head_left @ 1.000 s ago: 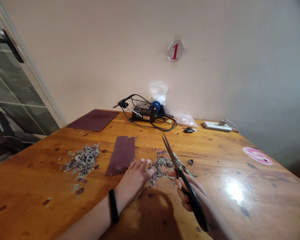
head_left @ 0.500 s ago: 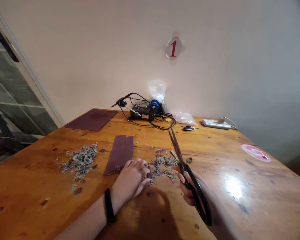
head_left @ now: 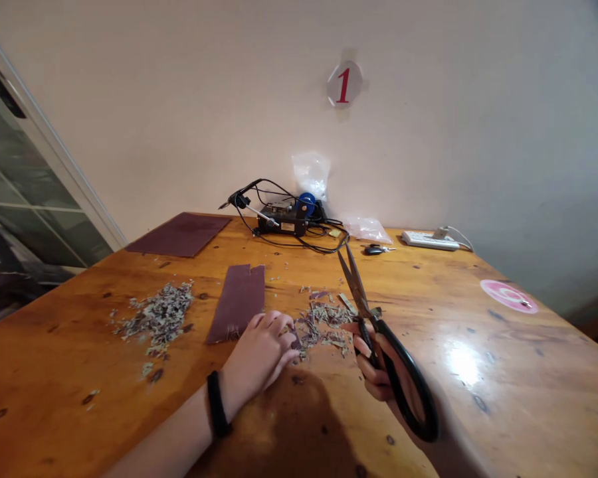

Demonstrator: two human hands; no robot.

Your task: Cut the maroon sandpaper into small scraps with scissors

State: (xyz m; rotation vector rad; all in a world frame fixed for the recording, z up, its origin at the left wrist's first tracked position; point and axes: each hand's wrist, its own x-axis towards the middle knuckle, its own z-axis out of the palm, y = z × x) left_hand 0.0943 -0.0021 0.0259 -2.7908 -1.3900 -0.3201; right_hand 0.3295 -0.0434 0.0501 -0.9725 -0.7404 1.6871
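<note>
My right hand (head_left: 379, 372) grips large black-handled scissors (head_left: 379, 332), blades slightly apart and pointing away from me above the wooden table (head_left: 478, 398). My left hand (head_left: 262, 352) rests palm down, fingers curled, at the near edge of a small heap of cut scraps (head_left: 323, 325). Just left of that hand lies a dark maroon strip of sheet (head_left: 236, 302) with a notched far edge. A black band circles my left wrist.
A bigger scrap pile (head_left: 157, 318) lies at the left. A larger maroon sheet (head_left: 179, 234) sits far left. Against the wall are a black device with cables (head_left: 284, 222), plastic bags (head_left: 366, 229), a power strip (head_left: 428, 240). A pink sticker (head_left: 508, 295) is at the right.
My right hand has swung the scissors up and to the right, blades now more upright. My left hand has curled its fingers and pulled back a little at the scrap heap.
</note>
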